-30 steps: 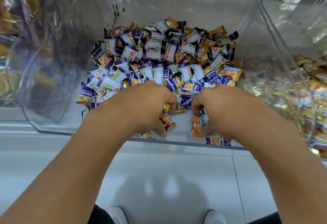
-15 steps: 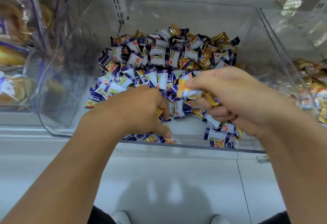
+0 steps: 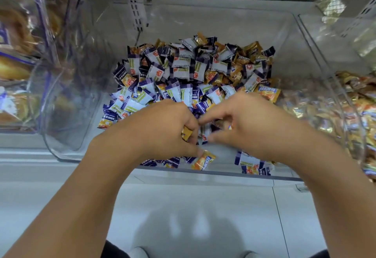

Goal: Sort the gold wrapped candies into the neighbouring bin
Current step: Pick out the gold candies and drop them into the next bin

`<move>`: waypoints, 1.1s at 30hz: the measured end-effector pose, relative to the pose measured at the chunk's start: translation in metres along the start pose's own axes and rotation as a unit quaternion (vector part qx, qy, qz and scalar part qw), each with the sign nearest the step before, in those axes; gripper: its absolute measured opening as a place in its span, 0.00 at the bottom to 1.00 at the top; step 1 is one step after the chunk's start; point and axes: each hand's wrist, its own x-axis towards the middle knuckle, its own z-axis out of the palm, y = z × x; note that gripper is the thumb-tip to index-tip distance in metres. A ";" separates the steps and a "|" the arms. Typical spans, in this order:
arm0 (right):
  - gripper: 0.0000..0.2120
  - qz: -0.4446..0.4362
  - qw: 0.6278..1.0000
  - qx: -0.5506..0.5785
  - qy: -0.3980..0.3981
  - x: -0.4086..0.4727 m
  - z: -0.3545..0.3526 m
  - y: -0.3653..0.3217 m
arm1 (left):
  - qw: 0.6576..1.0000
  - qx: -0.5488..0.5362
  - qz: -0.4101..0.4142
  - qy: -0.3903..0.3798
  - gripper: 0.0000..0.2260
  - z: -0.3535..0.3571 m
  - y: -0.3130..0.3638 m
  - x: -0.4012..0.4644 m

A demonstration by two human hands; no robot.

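— Nearest gold one?
— A loose gold candy (image 3: 203, 162) by the front wall, just under the left hand (image 3: 160, 127), long axis slanting up-right.
— The grips?
— Left curled round a gold wrapper; right hand (image 3: 250, 125) pinching into the pile (image 3: 195, 70) (contents blurred). Neighbouring bin (image 3: 345, 115) lies right.

Both hands dig in the clear bin (image 3: 293, 58); left hand (image 3: 162, 127) grips gold candies (image 3: 186, 133).
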 end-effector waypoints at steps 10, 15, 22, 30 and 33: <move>0.07 0.017 0.979 -0.175 -0.100 0.006 0.022 -0.005 | 0.995 -0.058 -0.063 0.043 0.24 -0.009 -0.019 0.003; 0.07 0.042 0.997 -0.070 -0.014 -0.001 0.003 0.003 | 0.998 -0.003 -0.029 -0.051 0.19 0.004 0.009 0.005; 0.05 0.116 0.989 -0.090 0.009 -0.011 -0.020 0.007 | 0.992 0.113 0.001 -0.061 0.10 0.013 0.030 0.017; 0.19 0.163 0.957 -0.238 0.027 -0.004 0.006 0.001 | 0.984 -0.161 -0.069 0.015 0.13 -0.013 0.000 0.003; 0.07 0.139 0.958 -0.246 0.047 -0.001 0.008 0.002 | 0.938 -0.320 -0.125 0.049 0.12 -0.022 -0.003 0.000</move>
